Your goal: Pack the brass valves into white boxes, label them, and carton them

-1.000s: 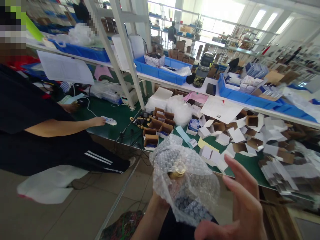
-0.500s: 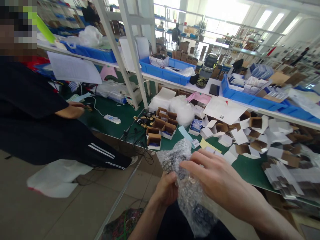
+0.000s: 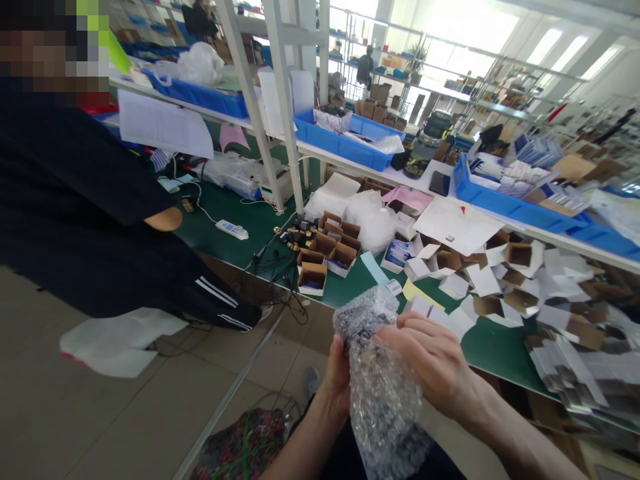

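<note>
We hold bubble wrap (image 3: 383, 413) in front of tabletop (image 3: 503, 345): left hand (image 3: 339, 379) gripping its left side, right hand (image 3: 433, 360) pinching its upper right. Step in hand looks like folding wrap; next move seems to call for steady two-handed grip.

Strong daylight came from the windows (image 3: 465, 30) at the top, burnt out to white, with a pale haze over the far shelving (image 3: 510, 109). The floor (image 3: 100, 427) at lower left was dim. Small bright glints speckled the bubble wrap (image 3: 380, 407). Wide-angle distortion stretched the edges, the flat cartons (image 3: 565, 380) at far right looked smeared, and coarse pixel blocks hid a co-worker's head (image 3: 53, 47).
</note>
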Tool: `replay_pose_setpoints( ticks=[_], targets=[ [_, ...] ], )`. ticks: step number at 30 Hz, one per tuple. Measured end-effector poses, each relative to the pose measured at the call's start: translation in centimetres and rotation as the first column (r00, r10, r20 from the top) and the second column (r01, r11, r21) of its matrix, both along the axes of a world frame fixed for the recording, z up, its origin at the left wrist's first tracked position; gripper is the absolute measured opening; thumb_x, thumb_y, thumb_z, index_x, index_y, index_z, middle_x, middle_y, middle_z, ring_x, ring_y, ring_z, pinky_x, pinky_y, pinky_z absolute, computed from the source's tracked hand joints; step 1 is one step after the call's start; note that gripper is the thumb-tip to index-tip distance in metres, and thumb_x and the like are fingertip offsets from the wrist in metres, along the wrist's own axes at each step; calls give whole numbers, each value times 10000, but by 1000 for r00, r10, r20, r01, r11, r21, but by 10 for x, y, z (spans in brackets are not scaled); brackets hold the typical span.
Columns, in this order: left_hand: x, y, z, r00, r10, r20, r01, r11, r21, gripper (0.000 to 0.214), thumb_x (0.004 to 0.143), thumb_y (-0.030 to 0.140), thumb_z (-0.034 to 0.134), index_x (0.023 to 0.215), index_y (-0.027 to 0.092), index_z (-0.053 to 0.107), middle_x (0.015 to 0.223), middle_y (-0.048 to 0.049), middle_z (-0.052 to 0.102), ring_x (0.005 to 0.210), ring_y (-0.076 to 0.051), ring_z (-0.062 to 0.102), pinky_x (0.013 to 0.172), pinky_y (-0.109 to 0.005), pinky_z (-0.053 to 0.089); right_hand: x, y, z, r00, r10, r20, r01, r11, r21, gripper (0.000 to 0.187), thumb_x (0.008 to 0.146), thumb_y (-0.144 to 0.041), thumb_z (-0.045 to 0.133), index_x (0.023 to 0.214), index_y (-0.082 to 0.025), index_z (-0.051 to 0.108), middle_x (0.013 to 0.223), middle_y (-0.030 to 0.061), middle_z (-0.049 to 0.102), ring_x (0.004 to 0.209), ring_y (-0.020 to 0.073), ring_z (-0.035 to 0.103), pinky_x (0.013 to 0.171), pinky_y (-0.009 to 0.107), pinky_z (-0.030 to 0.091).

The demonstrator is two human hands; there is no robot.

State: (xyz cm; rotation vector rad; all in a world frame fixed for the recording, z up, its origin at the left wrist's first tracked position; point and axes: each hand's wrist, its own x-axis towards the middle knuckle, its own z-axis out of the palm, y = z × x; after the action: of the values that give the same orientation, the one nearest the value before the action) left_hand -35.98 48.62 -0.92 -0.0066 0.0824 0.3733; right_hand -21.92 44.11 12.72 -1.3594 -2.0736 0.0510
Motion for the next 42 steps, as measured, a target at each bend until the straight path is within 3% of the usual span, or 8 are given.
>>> replay_pose_setpoints(
  ticks=[7,12,17,24,33,36,39,42],
  targets=[
    [-6,11,11,997,-17,-80,18,1000,16,536,674,494,877,1065,141,775,1049,-112,798,1198,-387,671,1119,-478,448,1,-2,10,970,-149,-194,99,965,-243,79,954,-140,666,998,-193,705,804,7,709,672,143,643,613,277,461],
    [-8,13,22,986,106,-132,-107,994,-2,228,686,346,884,704,165,745,724,-32,769,963,-297,747,1035,-397,521,-4,-6,-1,996,-85,-38,85,996,-14,237,961,-76,595,1171,-141,683,688,10,581,594,158,497,546,314,354],
    [1,17,40,969,163,-186,-176,983,-54,230,816,383,776,775,158,751,711,-31,752,840,-246,748,942,-359,571,-8,-16,-5,987,-120,-108,115,992,-55,422,954,-66,589,1369,-137,617,879,84,678,853,227,636,759,368,531],
    [13,29,57,967,122,-226,-168,965,-199,522,832,561,689,1159,155,725,996,-112,786,1069,-356,728,983,-482,555,-9,-31,-16,705,-578,-412,614,787,-53,211,904,-167,729,1083,-277,735,928,-9,731,751,144,671,667,252,510],
    [8,33,60,936,245,-251,-283,951,-124,556,845,567,685,1217,154,700,1064,-113,774,1086,-358,721,980,-478,565,-14,-40,-38,632,-558,-538,468,828,-310,93,967,-240,596,1037,-229,657,1129,60,682,1025,209,667,859,292,541],
    [10,33,65,914,289,-284,-329,938,-105,528,846,557,694,1197,164,714,1062,-101,775,1084,-339,722,986,-455,565,-23,-44,-47,566,-630,-532,494,775,-394,115,965,-261,604,1074,-231,624,970,23,717,797,170,685,699,247,556],
    [10,37,68,895,331,-298,-365,929,-65,513,852,579,683,1165,176,733,1059,-90,776,1091,-328,720,985,-438,568,-27,-53,-52,602,-666,-440,590,743,-317,115,958,-252,606,1071,-237,624,857,1,717,676,169,684,598,250,549],
    [7,44,71,876,355,-326,-384,923,-25,497,864,590,666,1153,192,740,1057,-75,777,1095,-320,718,976,-427,574,-20,-64,-44,722,-625,-298,625,773,-107,285,955,-237,625,1240,-252,621,1037,64,760,878,250,754,763,361,618]
  ],
)
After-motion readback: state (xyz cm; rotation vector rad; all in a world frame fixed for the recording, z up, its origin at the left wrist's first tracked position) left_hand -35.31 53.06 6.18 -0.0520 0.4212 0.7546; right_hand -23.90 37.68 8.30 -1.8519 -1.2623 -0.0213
